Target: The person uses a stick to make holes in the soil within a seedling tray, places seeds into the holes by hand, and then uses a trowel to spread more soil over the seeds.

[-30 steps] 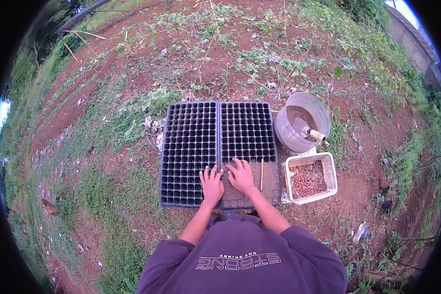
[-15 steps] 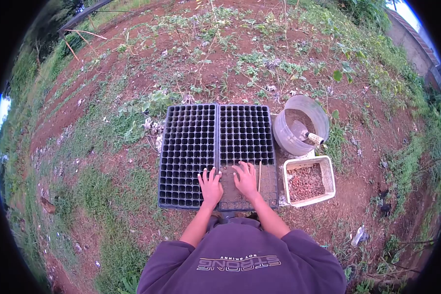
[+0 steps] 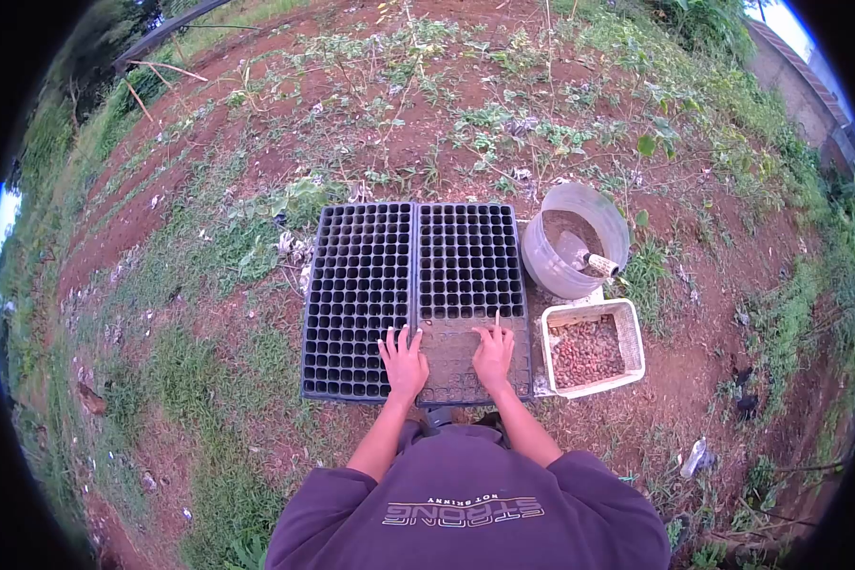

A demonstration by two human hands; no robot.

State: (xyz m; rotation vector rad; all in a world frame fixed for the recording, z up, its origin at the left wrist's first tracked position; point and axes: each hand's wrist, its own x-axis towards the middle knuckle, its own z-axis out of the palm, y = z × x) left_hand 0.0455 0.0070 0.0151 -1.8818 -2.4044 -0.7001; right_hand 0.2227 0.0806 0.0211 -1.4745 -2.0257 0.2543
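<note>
Two black seedling trays lie side by side. The left seedling tray [image 3: 359,275] has open cells, and the right seedling tray [image 3: 470,256] has open far cells and near cells covered with brown soil [image 3: 451,353]. My left hand [image 3: 405,367] rests at the seam between the trays, fingers spread, holding nothing. Over the soil-covered part, my right hand [image 3: 493,359] has its fingers curled around a thin stick [image 3: 497,317]. Only the stick's far tip shows; the hand hides the rest.
Right of the trays stands a translucent bucket [image 3: 546,261] with soil and a scoop [image 3: 600,264] inside. Nearer, a cream basin [image 3: 636,347] holds many small reddish-brown pieces. A plastic bottle [image 3: 695,458] lies on weedy red ground.
My right hand has moved right and slightly nearer, onto the stick, and its fingers have curled. My left hand stays nearly in place. The view has shifted slightly.
</note>
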